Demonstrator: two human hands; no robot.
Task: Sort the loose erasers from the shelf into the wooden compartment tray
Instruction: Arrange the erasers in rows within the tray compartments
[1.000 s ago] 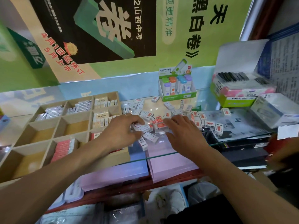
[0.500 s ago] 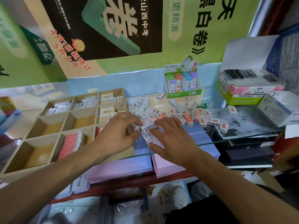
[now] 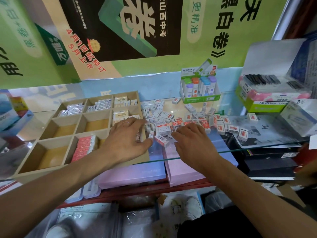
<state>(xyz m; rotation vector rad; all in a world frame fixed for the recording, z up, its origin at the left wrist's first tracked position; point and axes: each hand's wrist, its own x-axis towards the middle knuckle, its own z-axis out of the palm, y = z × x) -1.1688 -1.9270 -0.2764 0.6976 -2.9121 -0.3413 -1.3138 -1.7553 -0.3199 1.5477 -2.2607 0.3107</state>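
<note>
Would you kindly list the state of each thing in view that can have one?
wooden compartment tray: partly filled, several compartments bare.
loose erasers: scattered on the glass shelf.
left hand: palm down at the pile's edge, contents hidden.
right hand: palm down, fingers on erasers.
pink-topped box: lid open.

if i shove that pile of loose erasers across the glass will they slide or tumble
The loose erasers are small, flat-sided blocks in paper sleeves, so they probably slide rather than roll. The glass shelf looks smooth, so they may skid fast. Some lie stacked or tilted on others, and those would likely topple.
</note>
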